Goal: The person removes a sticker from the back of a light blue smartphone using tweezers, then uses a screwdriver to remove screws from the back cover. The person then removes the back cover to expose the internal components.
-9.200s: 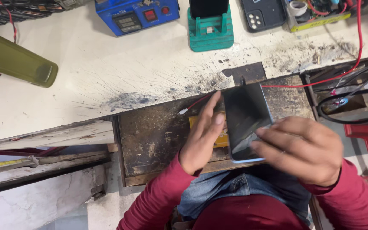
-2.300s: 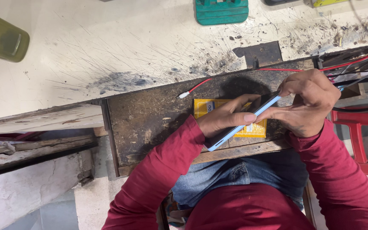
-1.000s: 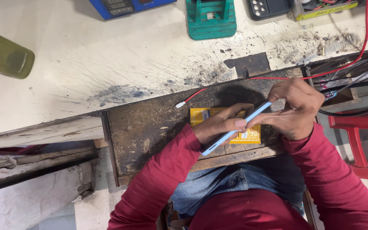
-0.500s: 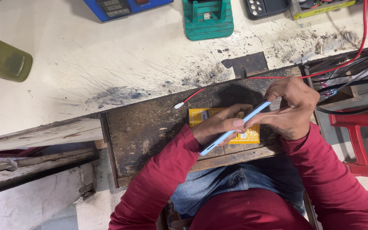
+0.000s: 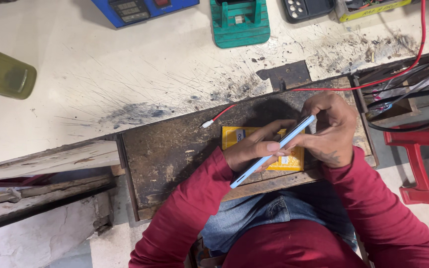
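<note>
The left hand (image 5: 254, 149) and right hand (image 5: 326, 131) both close around a light-blue smartphone (image 5: 273, 151), held edge-on and tilted just above a yellow card (image 5: 234, 138) on the dark worktop (image 5: 170, 154). A red wire (image 5: 222, 114) ends just left of the card. Well beyond the phone stand a green stand (image 5: 239, 25) and an olive bottle (image 5: 3, 72).

The phone (image 5: 274, 151) (seen edge-on) hides its faces; the yellow box (image 5: 234, 136) lies half covered.
</note>
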Tool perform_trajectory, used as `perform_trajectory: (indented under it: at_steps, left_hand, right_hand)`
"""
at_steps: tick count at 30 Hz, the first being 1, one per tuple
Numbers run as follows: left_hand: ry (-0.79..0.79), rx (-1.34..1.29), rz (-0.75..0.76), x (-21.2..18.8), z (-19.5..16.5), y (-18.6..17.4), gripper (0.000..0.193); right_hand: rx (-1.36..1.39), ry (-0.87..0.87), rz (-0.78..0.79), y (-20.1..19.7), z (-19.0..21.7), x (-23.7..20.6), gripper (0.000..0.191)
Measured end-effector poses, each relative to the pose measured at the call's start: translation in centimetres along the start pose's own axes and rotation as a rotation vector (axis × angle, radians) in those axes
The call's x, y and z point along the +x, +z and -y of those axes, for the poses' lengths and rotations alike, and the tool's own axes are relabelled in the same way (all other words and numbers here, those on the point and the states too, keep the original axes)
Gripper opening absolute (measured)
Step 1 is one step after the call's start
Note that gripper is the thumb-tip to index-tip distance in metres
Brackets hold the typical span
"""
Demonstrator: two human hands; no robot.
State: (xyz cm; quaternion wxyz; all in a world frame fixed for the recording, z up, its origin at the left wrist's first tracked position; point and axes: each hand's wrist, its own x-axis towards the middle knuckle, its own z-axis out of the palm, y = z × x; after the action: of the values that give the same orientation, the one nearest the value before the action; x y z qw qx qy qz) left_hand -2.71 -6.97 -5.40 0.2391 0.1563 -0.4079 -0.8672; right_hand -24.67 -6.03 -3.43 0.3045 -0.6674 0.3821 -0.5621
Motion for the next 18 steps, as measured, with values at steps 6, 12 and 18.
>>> perform_trajectory:
  at_steps: [6,12,18]
  left_hand:
    - [0.041,-0.008,0.085,-0.3,-0.6,0.5,0.106]
    - [0.227,0.399,0.167,-0.8,-2.8,1.3,0.103]
    - [0.406,0.773,0.049,-1.6,-3.9,2.4,0.09]
  right_hand:
    - [-0.091,0.051,0.099,-1.0,1.5,0.9,0.048]
    - [-0.487,-0.196,0.191,-3.9,7.0,3.2,0.047]
    - [-0.833,-0.492,0.335,-3.5,12.2,5.7,0.037]
